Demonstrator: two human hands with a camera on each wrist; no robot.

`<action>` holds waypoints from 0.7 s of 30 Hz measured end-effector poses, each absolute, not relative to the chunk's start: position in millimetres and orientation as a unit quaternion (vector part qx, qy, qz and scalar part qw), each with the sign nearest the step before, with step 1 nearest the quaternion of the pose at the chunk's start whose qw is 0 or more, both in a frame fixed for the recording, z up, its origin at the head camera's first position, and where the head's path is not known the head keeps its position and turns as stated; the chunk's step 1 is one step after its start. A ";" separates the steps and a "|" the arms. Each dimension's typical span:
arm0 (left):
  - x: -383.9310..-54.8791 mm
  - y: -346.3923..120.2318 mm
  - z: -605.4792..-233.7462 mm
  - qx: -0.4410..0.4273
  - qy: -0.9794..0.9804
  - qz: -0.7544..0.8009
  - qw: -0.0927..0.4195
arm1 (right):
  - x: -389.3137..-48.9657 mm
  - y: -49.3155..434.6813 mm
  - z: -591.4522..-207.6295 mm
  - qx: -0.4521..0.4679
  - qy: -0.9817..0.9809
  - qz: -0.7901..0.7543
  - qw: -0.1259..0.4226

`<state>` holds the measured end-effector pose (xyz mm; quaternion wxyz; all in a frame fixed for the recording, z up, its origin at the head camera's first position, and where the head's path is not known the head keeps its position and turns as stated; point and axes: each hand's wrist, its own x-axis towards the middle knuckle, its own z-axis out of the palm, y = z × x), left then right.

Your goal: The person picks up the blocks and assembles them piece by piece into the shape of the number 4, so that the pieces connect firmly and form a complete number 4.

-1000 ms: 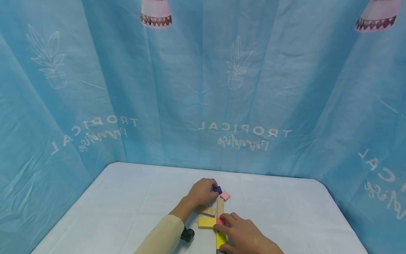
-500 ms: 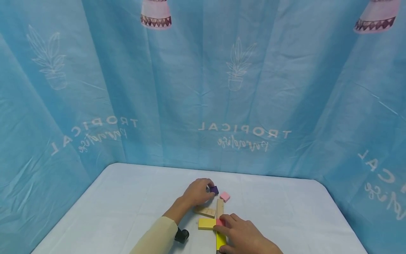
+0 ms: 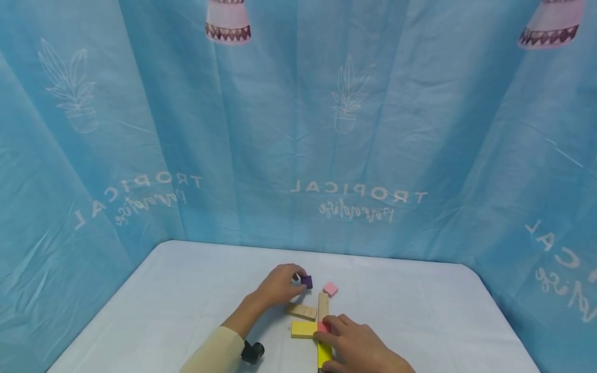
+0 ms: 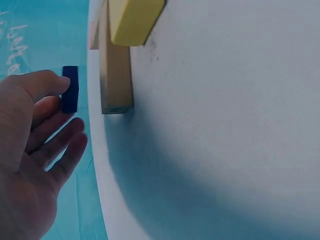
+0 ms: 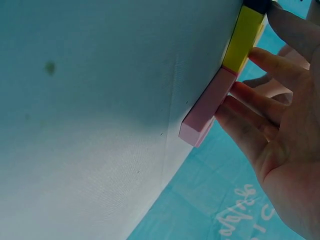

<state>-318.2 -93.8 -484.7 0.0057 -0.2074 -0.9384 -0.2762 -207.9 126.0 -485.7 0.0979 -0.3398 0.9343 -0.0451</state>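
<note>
My left hand [image 3: 281, 286] pinches a small dark purple block [image 3: 306, 282] between thumb and fingers. The left wrist view shows that block [image 4: 71, 90] edge-on at the fingertips, the other fingers loosely bent. My right hand [image 3: 361, 343] rests its fingertips along a row of blocks, partly covering it. Under it lie a pink block [image 5: 207, 110] and a yellow block [image 5: 245, 40], with a dark block [image 5: 257, 4] by the thumb. A plain wooden block [image 3: 324, 304] continues the row at its far end. Another yellow block [image 3: 304, 329] juts left from the row.
A second wooden block [image 3: 302, 311] lies slanted between the left hand and the yellow block. Beyond the row sits a small pink block [image 3: 330, 289]. A black device [image 3: 253, 353] is at the left wrist. Blue printed curtains [image 3: 298, 129] surround the white-covered table [image 3: 420, 295].
My left hand has drawn back leftward with the purple block, away from the small pink block and the far end of the row. My right hand has stayed on the row.
</note>
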 end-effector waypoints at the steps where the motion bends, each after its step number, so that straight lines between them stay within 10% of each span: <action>1: -317.1 -95.5 -484.9 -0.207 -0.936 -0.284 0.003 | -207.7 125.7 -486.3 -0.339 0.935 -0.045 0.099; 21: -300.2 -117.0 -483.2 -0.233 -0.914 -0.330 -0.035 | -207.2 124.3 -485.9 -0.331 0.936 -0.042 0.111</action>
